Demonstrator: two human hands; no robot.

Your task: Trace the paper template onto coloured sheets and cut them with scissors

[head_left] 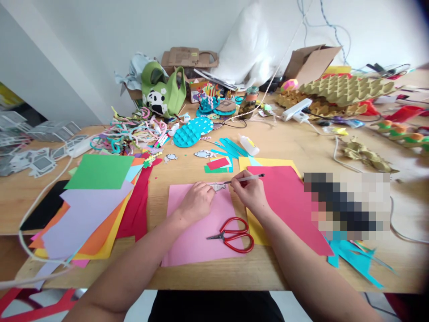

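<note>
Left hand (197,201) down on pink sheet (194,243), fingertips at small grey-white fish (220,187) near sheet's top edge. Right hand (250,194) grips pen (254,177), tip toward fish; contact too small to tell. Red scissors (221,235) lie on pink sheet, blades pointing left, handles past its right edge. Right: red sheet (284,197) over yellow sheet (255,223). Left: paper stack, green sheet (100,172) on top. Behind hands: fish cutouts (203,154), blue strips (229,148), glue bottle (249,145) on its side. Further back: green bag (172,96), pipe cleaners (132,134) left; egg trays (348,89) right.
</note>
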